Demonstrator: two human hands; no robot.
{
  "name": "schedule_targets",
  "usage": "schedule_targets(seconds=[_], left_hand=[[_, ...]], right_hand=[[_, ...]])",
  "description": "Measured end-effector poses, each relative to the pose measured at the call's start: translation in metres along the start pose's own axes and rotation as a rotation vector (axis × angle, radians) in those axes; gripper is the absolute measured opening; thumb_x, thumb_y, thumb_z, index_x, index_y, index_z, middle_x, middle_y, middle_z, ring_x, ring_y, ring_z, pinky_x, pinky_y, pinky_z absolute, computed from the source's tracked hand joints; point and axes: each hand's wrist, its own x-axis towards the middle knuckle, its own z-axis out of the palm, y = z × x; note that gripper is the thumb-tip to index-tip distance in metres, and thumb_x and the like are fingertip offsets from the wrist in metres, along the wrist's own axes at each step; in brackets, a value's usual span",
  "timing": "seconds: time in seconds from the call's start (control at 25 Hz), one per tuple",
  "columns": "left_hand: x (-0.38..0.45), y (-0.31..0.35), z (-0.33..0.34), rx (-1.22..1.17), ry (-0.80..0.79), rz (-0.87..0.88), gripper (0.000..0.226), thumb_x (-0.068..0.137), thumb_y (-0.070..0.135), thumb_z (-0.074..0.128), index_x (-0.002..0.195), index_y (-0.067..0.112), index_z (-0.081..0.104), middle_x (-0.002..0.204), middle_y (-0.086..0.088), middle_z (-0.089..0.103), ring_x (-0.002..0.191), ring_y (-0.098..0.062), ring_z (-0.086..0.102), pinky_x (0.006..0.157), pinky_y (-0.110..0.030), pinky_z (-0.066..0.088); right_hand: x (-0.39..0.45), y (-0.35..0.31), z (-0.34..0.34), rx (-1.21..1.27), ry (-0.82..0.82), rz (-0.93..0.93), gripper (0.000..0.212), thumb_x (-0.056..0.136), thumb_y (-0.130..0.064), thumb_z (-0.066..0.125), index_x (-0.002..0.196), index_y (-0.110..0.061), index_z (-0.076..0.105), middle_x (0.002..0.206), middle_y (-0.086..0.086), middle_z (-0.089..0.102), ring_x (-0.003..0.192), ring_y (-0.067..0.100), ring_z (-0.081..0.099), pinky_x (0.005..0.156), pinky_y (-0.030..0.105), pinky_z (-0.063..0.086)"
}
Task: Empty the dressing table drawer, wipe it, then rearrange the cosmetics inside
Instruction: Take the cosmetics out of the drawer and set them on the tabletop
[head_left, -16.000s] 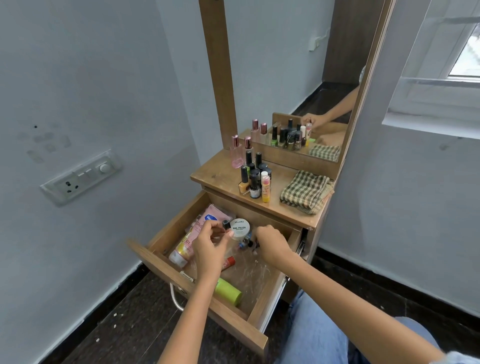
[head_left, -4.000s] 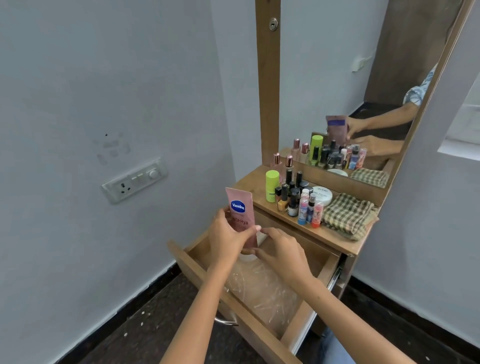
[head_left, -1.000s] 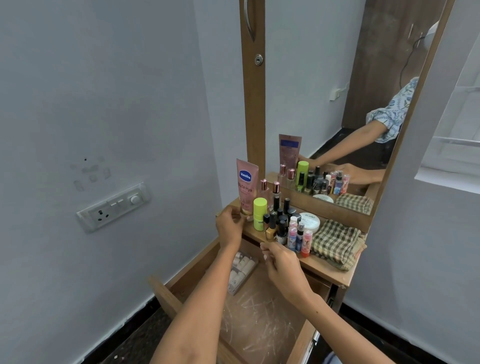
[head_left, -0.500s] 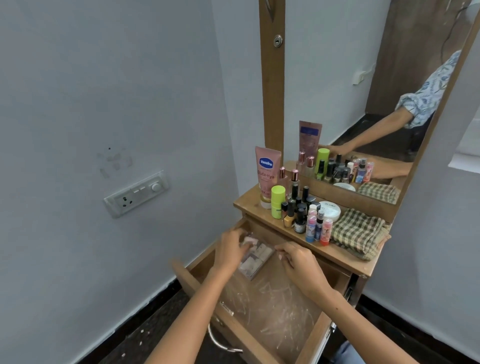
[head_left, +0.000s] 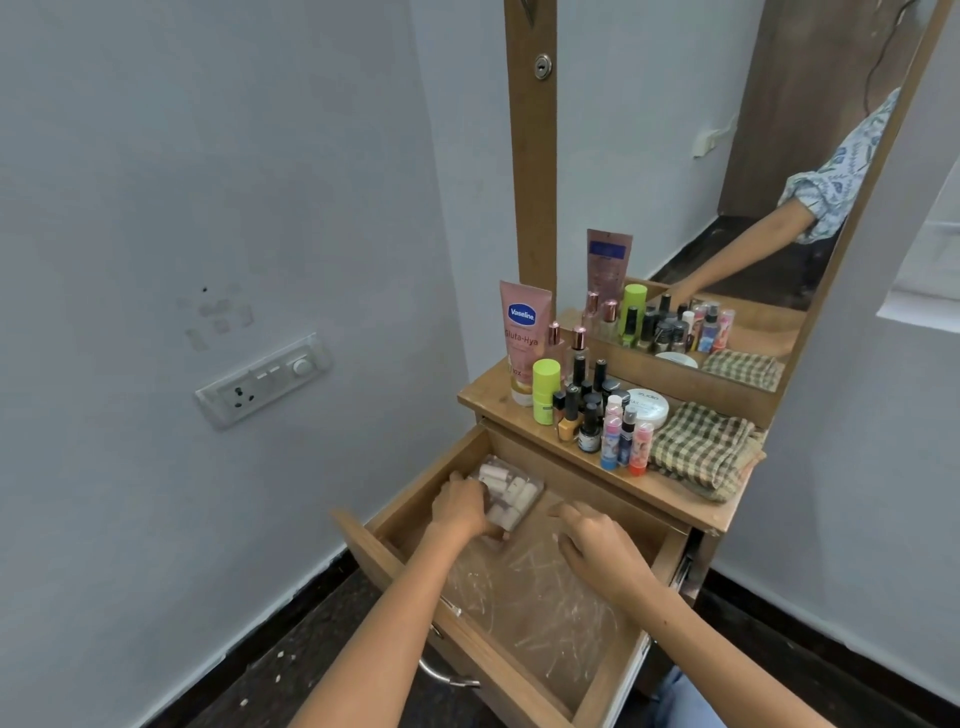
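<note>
The open wooden drawer (head_left: 410, 493) is lined with a crinkled clear plastic sheet (head_left: 540, 597). In its far left corner lies a clear packet of small white tubes (head_left: 511, 493). My left hand (head_left: 460, 506) grips the near left side of that packet. My right hand (head_left: 592, 543) hovers over the liner with loosely curled fingers and holds nothing. On the dressing table top (head_left: 493, 400) stand a pink Vaseline tube (head_left: 522, 338), a lime green stick (head_left: 544, 389), several small bottles (head_left: 587, 410) and a white jar (head_left: 647, 408).
A folded checked cloth (head_left: 701, 449) lies at the right end of the table top. The mirror (head_left: 727, 182) rises behind the cosmetics. A switch plate (head_left: 262, 382) is on the left wall. The wall stands close to the drawer's left side.
My left hand has slid further onto the packet and now grips it in the drawer's far corner. My right hand has drawn back a little from the packet.
</note>
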Motion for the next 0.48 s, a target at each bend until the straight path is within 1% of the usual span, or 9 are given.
schedule_targets(seconds=[0.08,0.16,0.24,0.32,0.4,0.48], left_hand=[[-0.003,0.002,0.001,-0.047,-0.026,-0.017,0.077,0.064,0.047,0.082,0.127,0.015,0.051,0.127,-0.012,0.042,0.112,-0.030,0.048,0.090,-0.037,0.046],[-0.006,0.006,0.004,-0.044,-0.036,-0.044,0.082,0.063,0.047,0.082,0.130,0.018,0.045,0.128,-0.014,0.041,0.115,-0.031,0.047,0.093,-0.038,0.045],[-0.009,0.009,0.005,-0.026,0.011,-0.074,0.093,0.059,0.047,0.084,0.134,0.017,0.037,0.128,-0.015,0.042,0.117,-0.032,0.045,0.097,-0.040,0.043],[-0.010,0.010,0.003,-0.120,0.044,-0.113,0.105,0.053,0.047,0.086,0.136,0.014,0.031,0.128,-0.015,0.041,0.119,-0.033,0.044,0.098,-0.043,0.042],[-0.012,0.011,-0.004,-0.226,0.068,-0.109,0.103,0.048,0.050,0.087,0.128,0.010,0.036,0.124,-0.013,0.043,0.115,-0.030,0.047,0.095,-0.040,0.046],[-0.017,0.009,-0.014,-0.258,0.098,-0.062,0.091,0.044,0.055,0.084,0.116,0.010,0.049,0.115,-0.007,0.052,0.105,-0.023,0.053,0.088,-0.033,0.050]], right_hand=[[-0.002,0.000,0.003,-0.006,-0.014,-0.011,0.033,0.094,-0.018,0.048,0.126,-0.014,0.053,0.124,0.001,0.056,0.102,0.017,0.060,0.078,0.025,0.049],[-0.002,0.001,0.004,-0.009,-0.016,-0.009,0.033,0.094,-0.020,0.048,0.126,-0.014,0.053,0.124,0.001,0.056,0.102,0.017,0.060,0.078,0.026,0.049],[-0.002,0.003,0.006,-0.018,-0.023,-0.003,0.033,0.093,-0.020,0.048,0.125,-0.015,0.054,0.124,0.001,0.056,0.103,0.018,0.060,0.079,0.027,0.049],[-0.002,0.003,0.009,-0.041,-0.035,-0.010,0.032,0.093,-0.021,0.047,0.123,-0.016,0.056,0.124,0.000,0.056,0.105,0.016,0.059,0.081,0.026,0.049],[-0.003,0.004,0.010,-0.083,-0.045,-0.023,0.029,0.094,-0.024,0.045,0.119,-0.017,0.056,0.122,0.000,0.057,0.103,0.016,0.059,0.080,0.026,0.049],[-0.003,0.003,0.008,-0.078,-0.006,-0.032,0.028,0.094,-0.023,0.045,0.119,-0.017,0.056,0.122,0.000,0.056,0.103,0.016,0.059,0.078,0.027,0.050]])
